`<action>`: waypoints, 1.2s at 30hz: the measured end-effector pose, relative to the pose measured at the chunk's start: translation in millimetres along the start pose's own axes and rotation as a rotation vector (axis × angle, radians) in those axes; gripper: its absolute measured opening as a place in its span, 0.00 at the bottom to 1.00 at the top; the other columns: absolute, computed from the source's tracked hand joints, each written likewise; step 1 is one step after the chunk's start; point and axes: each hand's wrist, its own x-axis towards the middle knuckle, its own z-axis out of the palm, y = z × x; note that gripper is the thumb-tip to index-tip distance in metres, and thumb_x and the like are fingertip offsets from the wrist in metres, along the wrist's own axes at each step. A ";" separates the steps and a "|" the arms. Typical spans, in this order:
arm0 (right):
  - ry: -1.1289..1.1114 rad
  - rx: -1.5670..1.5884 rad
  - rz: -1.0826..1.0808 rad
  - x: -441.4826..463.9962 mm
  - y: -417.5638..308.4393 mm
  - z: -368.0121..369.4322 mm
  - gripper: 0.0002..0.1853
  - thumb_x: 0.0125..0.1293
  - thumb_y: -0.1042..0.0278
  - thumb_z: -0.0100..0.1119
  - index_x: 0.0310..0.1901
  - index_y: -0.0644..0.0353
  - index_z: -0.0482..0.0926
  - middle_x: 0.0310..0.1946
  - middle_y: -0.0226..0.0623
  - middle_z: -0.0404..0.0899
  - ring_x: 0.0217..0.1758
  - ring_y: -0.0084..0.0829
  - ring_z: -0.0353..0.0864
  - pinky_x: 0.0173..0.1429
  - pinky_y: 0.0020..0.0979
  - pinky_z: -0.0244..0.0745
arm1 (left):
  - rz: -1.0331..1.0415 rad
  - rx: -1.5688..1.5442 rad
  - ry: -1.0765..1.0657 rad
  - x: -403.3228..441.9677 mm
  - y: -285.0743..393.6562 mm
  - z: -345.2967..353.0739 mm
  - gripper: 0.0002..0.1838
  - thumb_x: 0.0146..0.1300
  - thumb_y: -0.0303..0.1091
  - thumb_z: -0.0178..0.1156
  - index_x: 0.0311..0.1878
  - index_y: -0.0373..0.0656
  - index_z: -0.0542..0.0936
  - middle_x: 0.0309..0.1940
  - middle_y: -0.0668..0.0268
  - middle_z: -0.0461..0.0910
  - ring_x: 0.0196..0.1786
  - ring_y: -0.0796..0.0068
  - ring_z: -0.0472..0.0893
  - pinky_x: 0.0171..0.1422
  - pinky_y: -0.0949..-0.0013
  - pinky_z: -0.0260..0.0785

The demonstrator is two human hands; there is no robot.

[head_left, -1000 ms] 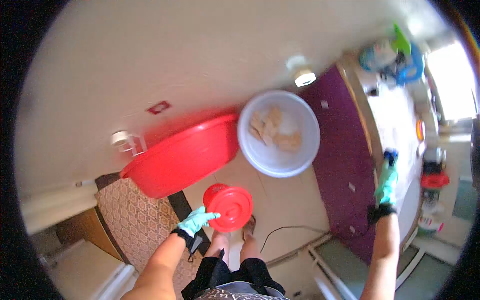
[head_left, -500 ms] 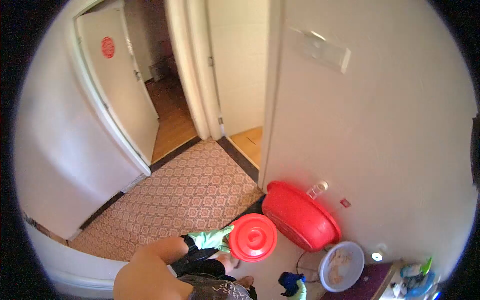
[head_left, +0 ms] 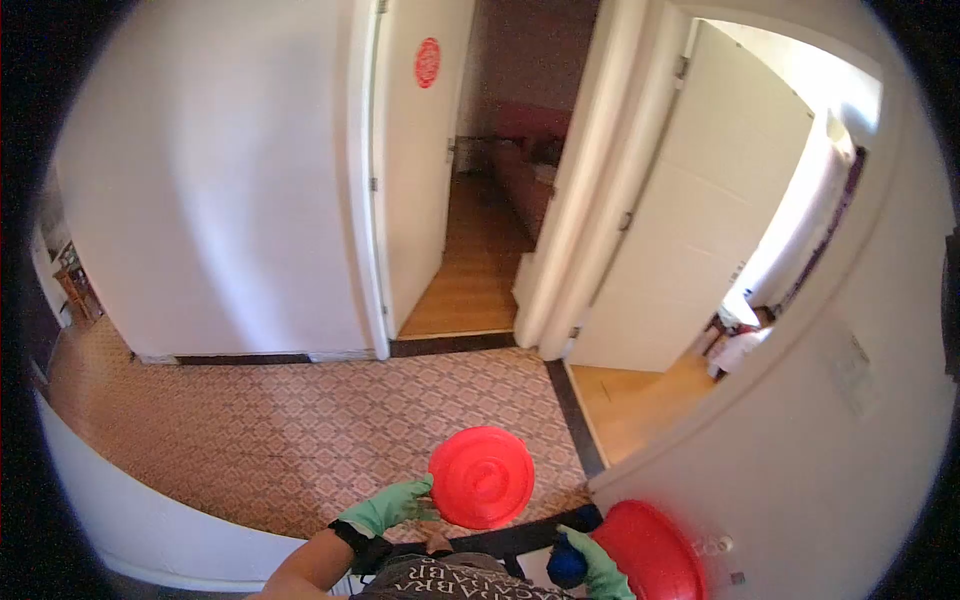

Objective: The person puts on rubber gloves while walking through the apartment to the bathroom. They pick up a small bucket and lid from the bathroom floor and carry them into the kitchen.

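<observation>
My left hand (head_left: 392,507), in a pale green rubber glove, grips the left edge of a round red plastic lid (head_left: 483,477). The lid has a raised round centre and faces up in front of my body; whether a container hangs under it is hidden. Low on the right, my right hand (head_left: 597,562), gloved in the same green, is closed around a dark blue bundle (head_left: 567,562) that looks like a cloth. Beside that hand a large red basin (head_left: 650,548) leans against the wall.
Patterned tile floor (head_left: 300,420) stretches ahead and left. An open white door (head_left: 415,190) with a red round sticker leads to a dark room. Another open white door (head_left: 690,210) stands at the right, beyond a dark threshold (head_left: 578,415). White walls flank both sides.
My view has swung left, toward the doorways. The lid has moved with my left hand out over the patterned floor. My right hand still holds the blue bundle, now nearer the red basin.
</observation>
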 end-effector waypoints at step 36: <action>-1.507 -1.213 0.608 535.2 169.5 1164.7 0.17 0.70 0.59 0.64 0.52 0.65 0.82 0.41 0.35 0.86 0.40 0.26 0.84 0.49 0.27 0.80 | 1.096 -0.855 1.108 -295.4 369.8 -601.9 0.34 0.74 0.60 0.50 0.73 0.48 0.64 0.64 0.57 0.70 0.58 0.55 0.76 0.57 0.46 0.76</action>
